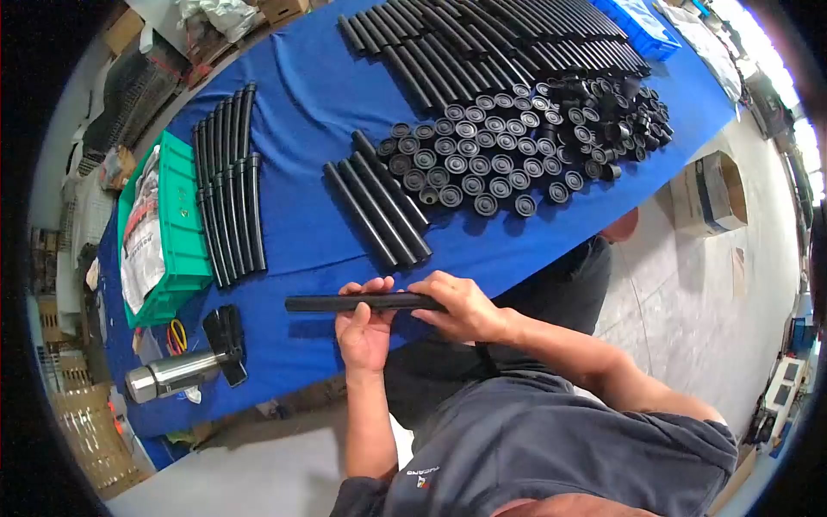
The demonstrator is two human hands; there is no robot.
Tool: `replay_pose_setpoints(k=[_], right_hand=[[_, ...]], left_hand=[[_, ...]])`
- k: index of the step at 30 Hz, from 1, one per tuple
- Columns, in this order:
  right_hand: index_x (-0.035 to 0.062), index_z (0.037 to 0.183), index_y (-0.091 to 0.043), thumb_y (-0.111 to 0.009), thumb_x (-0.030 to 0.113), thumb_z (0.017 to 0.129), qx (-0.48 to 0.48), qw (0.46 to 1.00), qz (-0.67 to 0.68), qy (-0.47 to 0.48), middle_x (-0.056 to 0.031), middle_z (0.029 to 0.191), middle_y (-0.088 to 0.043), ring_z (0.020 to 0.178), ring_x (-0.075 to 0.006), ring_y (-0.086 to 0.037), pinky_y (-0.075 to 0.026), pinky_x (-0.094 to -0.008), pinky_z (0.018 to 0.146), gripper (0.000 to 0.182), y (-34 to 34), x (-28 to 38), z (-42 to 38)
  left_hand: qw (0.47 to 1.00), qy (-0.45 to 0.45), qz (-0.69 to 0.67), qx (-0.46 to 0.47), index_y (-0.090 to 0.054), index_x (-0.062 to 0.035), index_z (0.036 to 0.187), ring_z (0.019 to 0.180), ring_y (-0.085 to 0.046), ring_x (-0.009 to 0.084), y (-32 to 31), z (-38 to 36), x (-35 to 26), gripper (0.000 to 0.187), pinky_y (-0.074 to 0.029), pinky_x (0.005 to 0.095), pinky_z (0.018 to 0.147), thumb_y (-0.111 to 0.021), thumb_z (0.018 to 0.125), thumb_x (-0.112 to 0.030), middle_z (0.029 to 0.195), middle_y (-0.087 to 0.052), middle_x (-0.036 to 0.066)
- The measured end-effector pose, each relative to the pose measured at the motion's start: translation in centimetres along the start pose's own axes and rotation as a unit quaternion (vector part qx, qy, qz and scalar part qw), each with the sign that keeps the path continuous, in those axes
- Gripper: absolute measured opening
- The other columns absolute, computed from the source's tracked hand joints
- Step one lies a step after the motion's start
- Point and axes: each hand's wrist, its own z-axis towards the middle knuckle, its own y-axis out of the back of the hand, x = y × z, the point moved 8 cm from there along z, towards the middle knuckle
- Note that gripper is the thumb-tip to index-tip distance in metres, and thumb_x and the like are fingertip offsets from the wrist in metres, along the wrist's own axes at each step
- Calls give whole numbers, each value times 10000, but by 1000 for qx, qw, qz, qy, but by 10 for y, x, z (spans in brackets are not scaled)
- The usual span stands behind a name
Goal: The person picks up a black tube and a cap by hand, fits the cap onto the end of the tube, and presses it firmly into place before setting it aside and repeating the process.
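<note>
A black tube [317, 303] is held level above the near edge of the table, between both hands. My left hand [365, 338] is closed around its middle, palm up, with the thumb over it. At the tube's right end, my right hand [468, 310] is closed over it and covers that end. Just beyond my hands, several loose black tubes [372, 211] lie side by side on the blue cloth. Many round black caps [485, 204] with ringed faces are spread to the right of these tubes, most of them face up.
The blue cloth [289, 185] covers the table. Stacked black tubes [482, 52] lie at the back. Tubes with fitted ends [233, 189] lie beside a green crate [185, 228] at left. Nearby are a steel flask [177, 376] and a black object [227, 345]. A cardboard box [711, 196] stands on the floor.
</note>
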Motion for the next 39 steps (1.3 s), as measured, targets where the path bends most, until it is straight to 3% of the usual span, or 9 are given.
replay_pose_setpoints(k=[2,5,18,27,30,33,36,39], right_hand=[[29,1255,-611,-770,167,886,-17,999,-11,34,-172,1025,-654,890,-362,-662,-545,-447,762,425,-4,2,-3],[19,1243,-611,-766,167,887,18,1000,-8,8,-173,1023,-654,901,-358,-668,-550,-434,763,416,-2,2,-1],[28,1212,-629,-765,176,884,0,1000,-3,13,-157,1002,-656,854,-341,-662,-542,-424,722,385,-3,-2,1],[9,1224,-610,-734,213,910,54,998,37,-18,-187,1021,-647,925,-390,-652,-535,-462,807,394,5,-1,10],[5,1228,-612,-771,159,881,5,1000,1,28,-189,1029,-647,903,-388,-655,-545,-457,783,412,5,-2,7],[14,1236,-611,-773,147,881,-13,999,5,31,-190,1012,-637,888,-383,-654,-539,-465,770,411,1,4,3],[19,1260,-610,-746,191,913,104,993,30,-53,-185,1004,-641,902,-372,-662,-532,-462,765,411,2,-4,10],[24,1263,-609,-753,167,899,21,1000,2,-5,-176,1023,-644,907,-375,-664,-542,-457,764,416,5,-3,3]], left_hand=[[1000,-4,1,7,-562,-98,1235,1278,-588,354,1,-1,0,271,-497,592,1086,-642,980,-49,1237,-666,164],[1000,-12,-2,21,-565,-94,1236,1264,-596,357,10,-3,0,273,-473,602,1103,-645,978,-52,1234,-667,168],[1000,2,-15,6,-559,-86,1237,1254,-604,367,10,-2,0,275,-455,609,1112,-642,977,-49,1230,-670,190],[999,-6,-36,4,-553,-83,1247,1280,-588,371,10,-1,2,303,-451,605,1122,-658,965,-49,1260,-658,193],[1000,-4,-16,-23,-549,-90,1236,1296,-577,382,-7,2,-1,301,-470,593,1110,-664,962,-41,1262,-655,200],[1000,11,-13,8,-550,-92,1225,1292,-580,386,9,-2,0,304,-495,575,1091,-672,954,-25,1258,-654,208],[999,-3,-24,24,-549,-89,1226,1270,-595,387,8,-3,-2,318,-509,569,1078,-681,946,-14,1247,-658,215],[1000,6,-8,4,-549,-89,1233,1253,-606,385,1,3,3,323,-511,574,1073,-682,947,-22,1248,-657,220]])
